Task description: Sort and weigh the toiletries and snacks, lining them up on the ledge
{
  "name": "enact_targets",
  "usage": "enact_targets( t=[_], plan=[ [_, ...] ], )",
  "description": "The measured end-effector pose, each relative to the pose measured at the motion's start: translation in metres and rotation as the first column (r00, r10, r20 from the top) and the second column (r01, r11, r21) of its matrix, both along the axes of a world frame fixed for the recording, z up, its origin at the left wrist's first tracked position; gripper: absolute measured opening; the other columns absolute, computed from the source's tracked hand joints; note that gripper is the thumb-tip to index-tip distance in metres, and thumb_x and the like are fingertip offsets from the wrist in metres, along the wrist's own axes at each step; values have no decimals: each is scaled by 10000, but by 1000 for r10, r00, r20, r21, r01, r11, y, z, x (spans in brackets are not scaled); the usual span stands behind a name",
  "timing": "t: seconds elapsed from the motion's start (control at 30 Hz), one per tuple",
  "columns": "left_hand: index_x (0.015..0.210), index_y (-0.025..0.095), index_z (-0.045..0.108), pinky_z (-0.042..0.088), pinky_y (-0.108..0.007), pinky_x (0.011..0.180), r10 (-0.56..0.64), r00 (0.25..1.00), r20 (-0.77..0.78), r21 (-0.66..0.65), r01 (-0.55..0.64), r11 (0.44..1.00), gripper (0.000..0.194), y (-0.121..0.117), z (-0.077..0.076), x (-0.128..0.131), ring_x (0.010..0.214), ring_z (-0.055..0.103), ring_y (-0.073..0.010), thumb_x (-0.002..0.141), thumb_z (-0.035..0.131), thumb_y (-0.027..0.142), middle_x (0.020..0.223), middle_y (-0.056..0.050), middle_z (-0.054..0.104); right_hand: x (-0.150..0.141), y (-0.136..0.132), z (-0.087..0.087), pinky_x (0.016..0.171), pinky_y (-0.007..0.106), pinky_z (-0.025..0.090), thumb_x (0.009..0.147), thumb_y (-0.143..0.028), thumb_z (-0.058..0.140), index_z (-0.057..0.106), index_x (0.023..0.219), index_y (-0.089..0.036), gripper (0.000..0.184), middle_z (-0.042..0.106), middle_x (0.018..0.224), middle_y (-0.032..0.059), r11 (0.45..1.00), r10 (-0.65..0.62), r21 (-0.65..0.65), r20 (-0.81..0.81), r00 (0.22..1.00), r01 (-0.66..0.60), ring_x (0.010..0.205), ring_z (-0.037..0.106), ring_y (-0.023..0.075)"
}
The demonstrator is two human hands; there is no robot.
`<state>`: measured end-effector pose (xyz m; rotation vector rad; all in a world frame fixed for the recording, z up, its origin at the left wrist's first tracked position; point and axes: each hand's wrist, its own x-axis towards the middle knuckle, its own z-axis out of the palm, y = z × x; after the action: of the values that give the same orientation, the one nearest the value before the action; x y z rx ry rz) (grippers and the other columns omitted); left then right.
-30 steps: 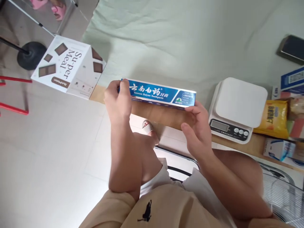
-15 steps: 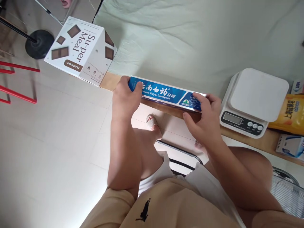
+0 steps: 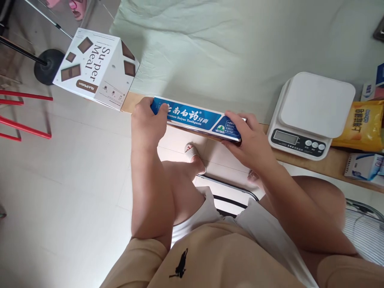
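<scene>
A long blue and white toothpaste box [image 3: 192, 116] is held level between my two hands at the near edge of the table. My left hand [image 3: 150, 122] closes round its left end, the thumb lying on the printed face. At the other end, my right hand [image 3: 247, 134] grips the box with the thumb below and the fingers on top. To the right stands a white kitchen scale [image 3: 316, 106] with a bare platform. A white "Su-per Meal" carton [image 3: 93, 66] sits at the table's left corner.
Beyond the scale are a yellow packet [image 3: 361, 126] and a small white and blue box [image 3: 361, 166]. Pale green cloth [image 3: 210, 52] covers the table. Red bars [image 3: 27, 122] and a round black base [image 3: 49, 66] stand on the floor at the left.
The view has shifted slightly. My right thumb and fingers have closed in on the right end of the toothpaste box; the left hand keeps its hold.
</scene>
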<state>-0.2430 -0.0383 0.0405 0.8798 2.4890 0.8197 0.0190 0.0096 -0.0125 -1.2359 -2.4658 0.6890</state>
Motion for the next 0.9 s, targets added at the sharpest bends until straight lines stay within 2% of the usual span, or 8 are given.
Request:
enact_targets(
  t=[0.23,0.37,0.47,0.53,0.63,0.7,0.8,0.9],
  plan=[
    [940,257,599,567,-499,1024,27,999,-20,-31,-27,999,157,1,-2,2,1072,689,-317,852,708,327,1054,-87,722,-1,-1,-4,978,569,602,887,-356,639,485,1582,-286,715,505,1490,171,999,-18,-31,-11,1000,18,1216,649,360],
    [1031,232,572,530,-472,1107,43,994,-103,186,-23,982,168,5,1,6,1186,665,-267,892,665,219,1176,-84,689,1,-3,1,1154,638,508,852,-421,677,471,1562,-276,753,462,1516,168,999,-5,35,-126,992,9,1416,536,385],
    [1038,217,547,545,-405,1104,-10,969,-246,525,142,839,183,7,11,31,1162,657,-193,898,564,99,1157,-62,651,9,-3,20,1186,599,496,887,-388,655,505,1474,-273,617,529,1441,156,970,16,236,-289,957,55,1402,541,327],
    [1035,225,555,569,-379,1066,-92,947,-307,630,275,726,161,8,17,60,1124,670,-174,927,517,112,1122,-51,647,20,-4,37,1082,531,573,916,-327,600,528,1393,-289,484,586,1333,133,938,7,322,-384,923,126,1306,592,286],
    [1037,264,578,599,-403,1002,-273,899,-342,636,436,637,89,12,19,115,1092,701,-201,997,500,250,1067,-45,667,46,-6,60,908,469,625,933,-299,525,549,1274,-318,343,603,1206,102,918,-87,310,-454,887,248,1188,631,267],
    [1010,283,576,611,-421,929,-392,848,-357,660,526,537,69,16,17,152,1032,710,-214,998,510,296,1007,-39,680,69,-8,68,856,456,618,938,-289,520,561,1217,-321,284,612,1142,85,896,-129,310,-505,853,319,1118,642,257],
    [972,282,576,609,-438,887,-551,749,-368,677,622,393,48,27,16,207,962,702,-214,986,538,308,953,-43,699,114,-15,68,800,420,589,928,-240,558,589,1157,-304,240,644,1041,53,825,-104,398,-590,801,400,1004,646,230],
    [997,269,591,602,-449,927,-717,622,-315,631,701,331,52,40,12,261,1003,708,-222,990,569,315,1003,-63,722,167,-25,61,800,417,572,915,-231,588,622,1096,-281,191,659,968,36,719,-167,487,-570,804,495,934,654,225]
  ],
)
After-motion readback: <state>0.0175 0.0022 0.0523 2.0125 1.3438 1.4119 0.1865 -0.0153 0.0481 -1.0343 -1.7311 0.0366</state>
